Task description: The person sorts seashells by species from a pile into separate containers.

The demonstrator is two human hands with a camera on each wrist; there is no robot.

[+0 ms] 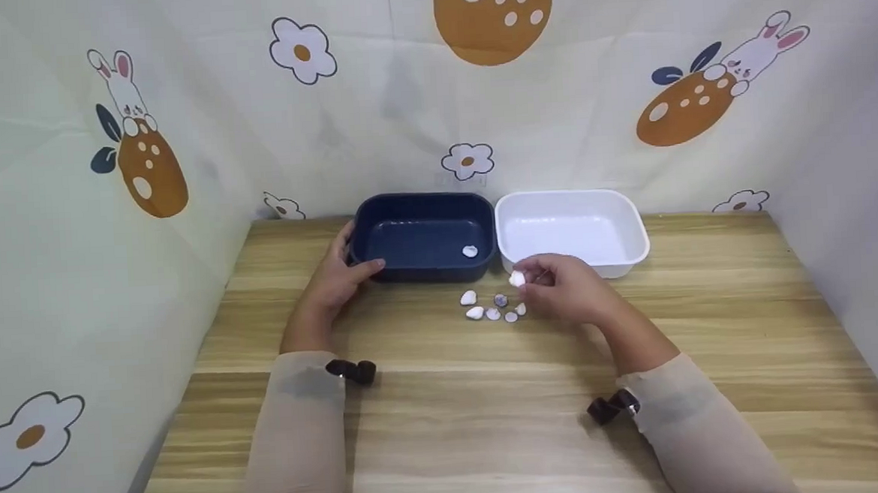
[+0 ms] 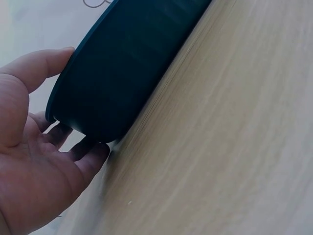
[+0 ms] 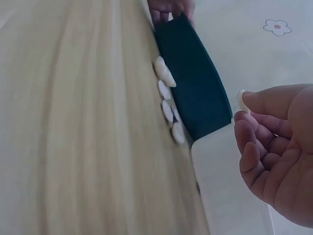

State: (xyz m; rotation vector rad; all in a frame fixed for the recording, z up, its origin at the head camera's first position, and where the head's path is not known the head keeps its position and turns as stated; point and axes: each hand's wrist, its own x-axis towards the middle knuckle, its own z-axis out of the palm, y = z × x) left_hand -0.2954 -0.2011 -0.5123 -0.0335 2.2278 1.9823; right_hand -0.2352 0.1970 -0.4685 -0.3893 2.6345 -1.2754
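Note:
A dark blue bin [image 1: 425, 273] stands at the back, one white shell [image 1: 470, 251] lying inside near its right end. The left hand [image 1: 335, 277] grips the bin's left end, thumb on the front rim and fingers around the side; the left wrist view shows this hand [image 2: 44, 147] against the bin's wall [image 2: 112, 73]. Between thumb and fingertips the right hand [image 1: 567, 288] pinches a small white shell [image 1: 516, 278], just in front of the white bin [image 1: 620, 269]. In the right wrist view the hand [image 3: 279, 142] holds the shell [image 3: 243, 102] by its edge.
Several shells and small discs, including a white shell [image 1: 469, 297] and a greyish one [image 1: 500, 300], lie on the wooden table [image 1: 449, 441] in front of the bins. The two bins stand side by side before a patterned curtain [image 1: 393, 91].

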